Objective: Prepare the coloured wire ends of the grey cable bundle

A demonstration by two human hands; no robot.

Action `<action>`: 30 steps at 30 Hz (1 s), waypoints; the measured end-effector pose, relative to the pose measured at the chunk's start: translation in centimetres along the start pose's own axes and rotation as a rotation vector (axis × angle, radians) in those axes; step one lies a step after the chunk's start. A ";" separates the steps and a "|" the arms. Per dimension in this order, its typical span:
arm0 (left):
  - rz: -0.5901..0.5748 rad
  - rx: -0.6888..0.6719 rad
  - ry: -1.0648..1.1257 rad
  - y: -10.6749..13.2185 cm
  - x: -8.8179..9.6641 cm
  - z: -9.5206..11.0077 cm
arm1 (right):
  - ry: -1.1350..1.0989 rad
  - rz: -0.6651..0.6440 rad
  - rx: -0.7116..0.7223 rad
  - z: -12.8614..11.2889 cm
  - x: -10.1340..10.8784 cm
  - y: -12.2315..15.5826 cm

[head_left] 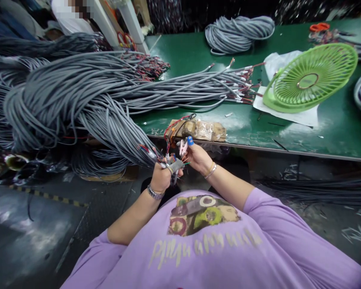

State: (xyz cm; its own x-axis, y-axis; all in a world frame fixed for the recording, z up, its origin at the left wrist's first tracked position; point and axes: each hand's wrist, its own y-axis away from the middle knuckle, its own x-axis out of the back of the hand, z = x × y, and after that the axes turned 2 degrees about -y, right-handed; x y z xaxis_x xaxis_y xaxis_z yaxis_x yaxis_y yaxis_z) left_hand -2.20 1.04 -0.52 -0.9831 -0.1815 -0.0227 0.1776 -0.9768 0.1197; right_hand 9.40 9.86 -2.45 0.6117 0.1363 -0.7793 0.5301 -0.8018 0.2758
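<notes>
My left hand (161, 178) is closed around the stripped end of a grey cable, where thin coloured wires (172, 157) fan out. A grey wrapped piece (176, 165) shows at its fingertips; whether it is cable sheath or a thumb covering I cannot tell. Close beside it, my right hand (201, 159) has its fingers curled in a pinch at thin orange wires (184, 159). Blue covering (190, 140) wraps my right thumb tip. A pale pink clip (183, 147) with a red lead sits between the hands and the table edge.
On the green table (180, 44) lie a large grey cable bundle (72, 84), cables with stripped ends (183, 90) and a cable coil (240, 34). A green fan (309, 80) stands right. A taped block (203, 130) rests at the front edge. Another person (70, 22) is at back left.
</notes>
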 end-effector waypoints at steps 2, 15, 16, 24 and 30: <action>0.002 -0.001 -0.015 0.0 0.0 -0.1 | -0.017 0.017 0.007 0.1 -0.1 0.0; 0.075 -0.165 -0.058 1.6 0.6 -1.1 | 0.042 -0.108 -0.132 -0.6 0.8 1.4; 0.097 -0.166 -0.065 1.7 0.5 -1.2 | 0.052 -0.096 -0.090 -0.6 0.7 1.5; 0.180 -0.159 -0.044 1.2 -0.7 -1.5 | 0.091 -0.021 -0.002 0.0 0.5 1.3; 0.164 -0.195 -0.059 1.0 -0.9 -1.4 | 0.067 -0.026 -0.011 0.5 0.8 0.4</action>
State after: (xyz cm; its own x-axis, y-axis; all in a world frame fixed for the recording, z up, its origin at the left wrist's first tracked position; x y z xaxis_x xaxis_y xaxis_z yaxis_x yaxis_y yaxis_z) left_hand -1.12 0.11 -1.76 -0.9403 -0.3379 0.0400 0.3343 -0.9393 -0.0767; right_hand 9.84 9.42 -3.27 0.6354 0.1966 -0.7468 0.5526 -0.7912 0.2619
